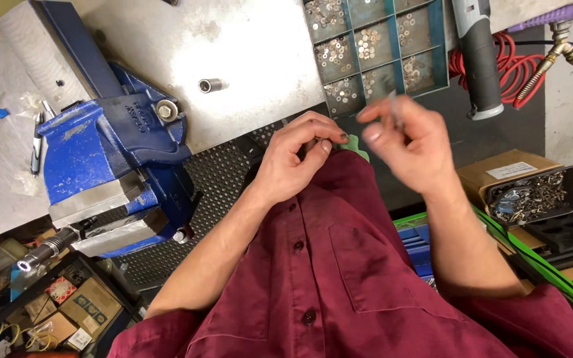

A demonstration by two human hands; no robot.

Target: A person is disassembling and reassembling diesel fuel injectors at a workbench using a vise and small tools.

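glossy painted metal vise (111,142) (blue), matt cloth shirt (339,265)

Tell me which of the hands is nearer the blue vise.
Left. The left hand is beside the blue vise, just past its jaw end; the right hand is farther away, under the parts tray.

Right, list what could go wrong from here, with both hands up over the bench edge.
1. The right hand pinches a thin, blurred metal piece past the bench edge; if it slips, it may fall to the cluttered floor.
2. The left hand holds something too hidden to identify, so a fumble there could go unnoticed.
3. The loose socket lies on its side on the steel bench top and could roll if knocked.
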